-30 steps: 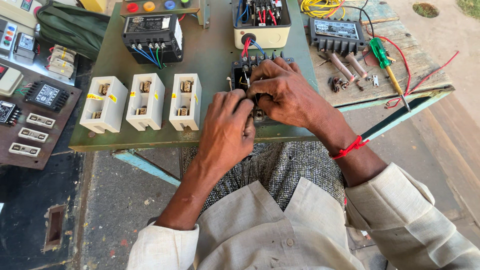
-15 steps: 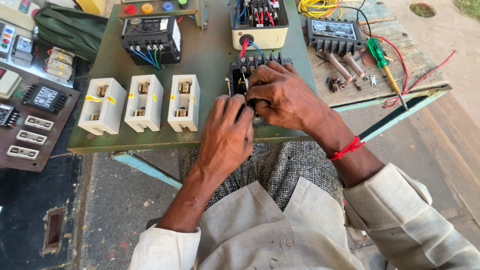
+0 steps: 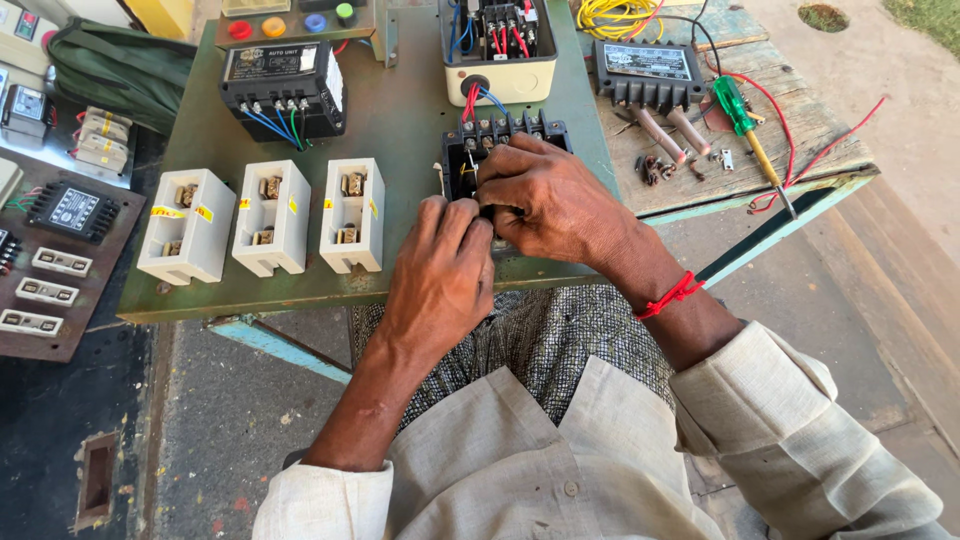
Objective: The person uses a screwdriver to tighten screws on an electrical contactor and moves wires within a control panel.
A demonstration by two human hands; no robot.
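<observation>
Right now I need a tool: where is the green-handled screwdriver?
In the head view the green-handled screwdriver lies at the upper right on the wooden bench, beside red wires, right of the black terminal block.

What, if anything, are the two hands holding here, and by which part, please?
Both hands, left hand and right hand, grip the black terminal block on the green panel at its near end; whether fingers pinch anything smaller cannot be told.

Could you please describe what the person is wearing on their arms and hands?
Both hands, left hand and right hand, are bare, with no gloves or rings visible. The right wrist carries a thin red thread band. Pale beige shirt sleeves are rolled back near the elbows, leaving the forearms uncovered.
</observation>
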